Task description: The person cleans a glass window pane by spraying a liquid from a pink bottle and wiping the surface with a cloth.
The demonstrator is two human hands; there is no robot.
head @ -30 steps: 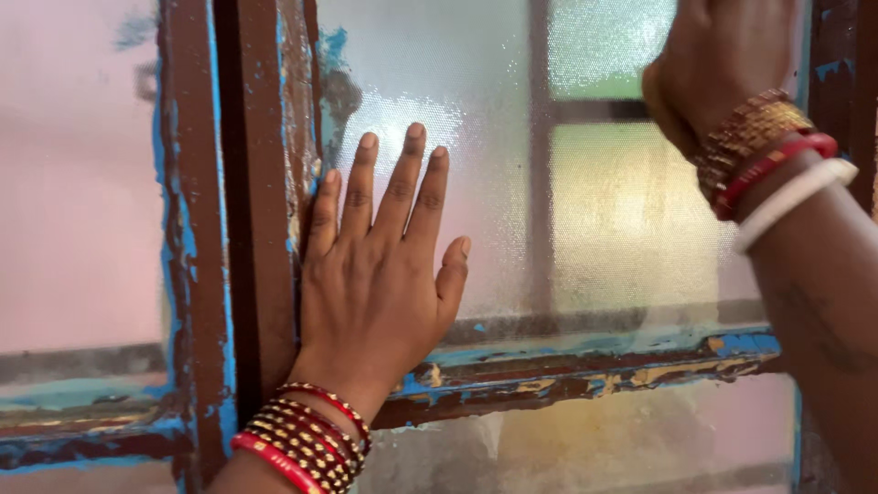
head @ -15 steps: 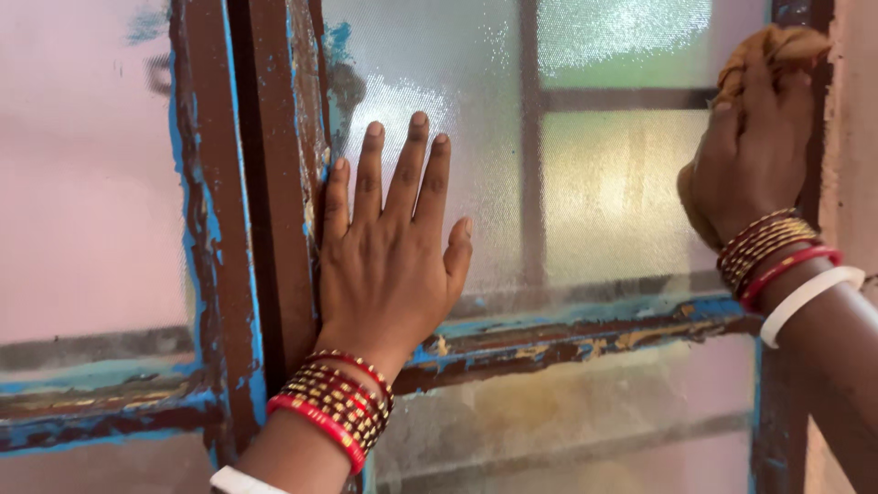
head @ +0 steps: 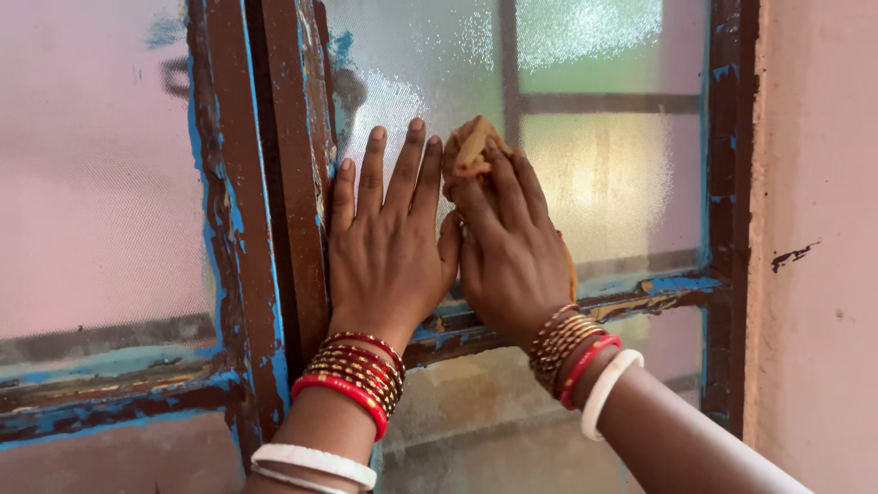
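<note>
Two hands are on the frosted glass pane (head: 585, 174). Left hand (head: 389, 247) lies flat, fingers spread, palm pressed to the glass just beside the upright wooden frame bar (head: 283, 183). Right hand (head: 512, 247) presses a crumpled tan cloth (head: 468, 146) under its fingertips, thumb touching the left hand. Cloth sits at the fingertips, above both wrists. Bangles (head: 352, 380) ring each wrist.

Assessment: wiping is in hand. Keep the cloth flat under several fingers, pressure even. The bracing hand should bear lightly, since the pane looks thin. Below the hands, the crossbar (head: 640, 297) shows flaking blue paint; the cloth edge could snag there.
</note>
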